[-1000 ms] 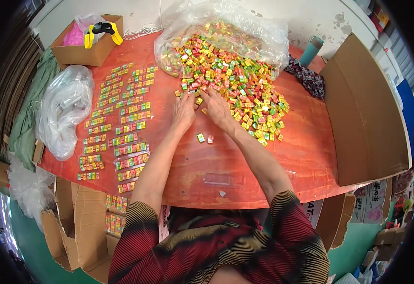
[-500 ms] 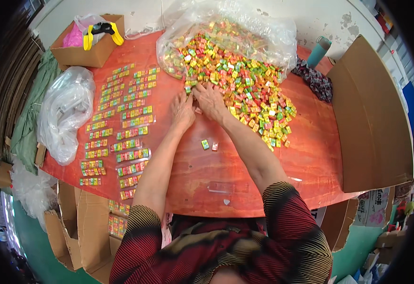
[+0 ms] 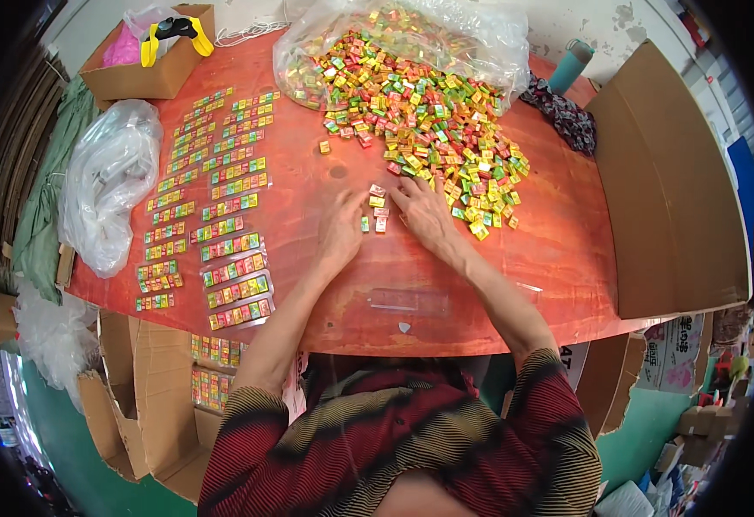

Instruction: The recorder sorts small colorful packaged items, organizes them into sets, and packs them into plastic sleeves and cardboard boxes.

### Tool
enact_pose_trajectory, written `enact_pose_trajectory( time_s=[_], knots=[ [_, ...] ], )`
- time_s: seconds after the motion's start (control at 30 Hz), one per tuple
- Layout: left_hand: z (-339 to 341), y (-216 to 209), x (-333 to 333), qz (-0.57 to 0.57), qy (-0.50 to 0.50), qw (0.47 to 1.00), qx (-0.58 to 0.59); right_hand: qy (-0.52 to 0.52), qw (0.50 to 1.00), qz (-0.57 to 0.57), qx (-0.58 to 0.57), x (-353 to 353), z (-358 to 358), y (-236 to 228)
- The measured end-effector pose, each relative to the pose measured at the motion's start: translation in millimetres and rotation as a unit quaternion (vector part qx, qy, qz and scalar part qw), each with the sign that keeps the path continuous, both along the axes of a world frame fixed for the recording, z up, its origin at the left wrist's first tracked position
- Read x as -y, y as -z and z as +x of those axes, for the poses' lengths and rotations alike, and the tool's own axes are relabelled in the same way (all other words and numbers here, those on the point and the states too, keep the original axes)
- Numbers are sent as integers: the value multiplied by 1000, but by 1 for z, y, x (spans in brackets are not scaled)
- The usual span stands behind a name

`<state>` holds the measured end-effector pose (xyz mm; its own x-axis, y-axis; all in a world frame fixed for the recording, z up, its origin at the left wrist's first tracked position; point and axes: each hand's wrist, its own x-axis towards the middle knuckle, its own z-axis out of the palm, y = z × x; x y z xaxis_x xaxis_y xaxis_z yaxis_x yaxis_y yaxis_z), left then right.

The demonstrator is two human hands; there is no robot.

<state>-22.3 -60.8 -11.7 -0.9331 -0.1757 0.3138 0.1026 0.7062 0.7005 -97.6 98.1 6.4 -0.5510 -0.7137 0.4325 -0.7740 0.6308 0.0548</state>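
A single head-worn fisheye view looks steeply down from above the person's own chest, facing forward across the red surface (image 3: 549, 258). It sits close: the striped sleeves fill the lower frame and forearms run up to mid-frame. Straight edges bow toward the dark rim. The far wall shows along the top, the floor at lower left.

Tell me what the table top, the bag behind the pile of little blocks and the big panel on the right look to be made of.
Table top: seemingly wood or wood-look laminate, stained orange-red, with streaky grain and a slight sheen.
Bag: thin clear plastic film, glossy and crumpled, the colourful blocks showing through.
Panel: brown cardboard, matt, flat with a folded edge.
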Motion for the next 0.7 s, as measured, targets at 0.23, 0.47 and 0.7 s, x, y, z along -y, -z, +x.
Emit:
enact_pose_trajectory(
  time_s=[0.23, 0.47, 0.7],
  knots=[
    [27, -8, -14, -84, 14, 996, -37, 14, 982, -132, 136, 22, 45, -3],
    [25, -12, -12, -66, 30, 996, 53, 10, 987, -100, 126, 19, 59, 9],
    [23, -14, -22, -23, 61, 995, 71, -13, 967, -151, 203, -24, 61, 4]
  ],
)
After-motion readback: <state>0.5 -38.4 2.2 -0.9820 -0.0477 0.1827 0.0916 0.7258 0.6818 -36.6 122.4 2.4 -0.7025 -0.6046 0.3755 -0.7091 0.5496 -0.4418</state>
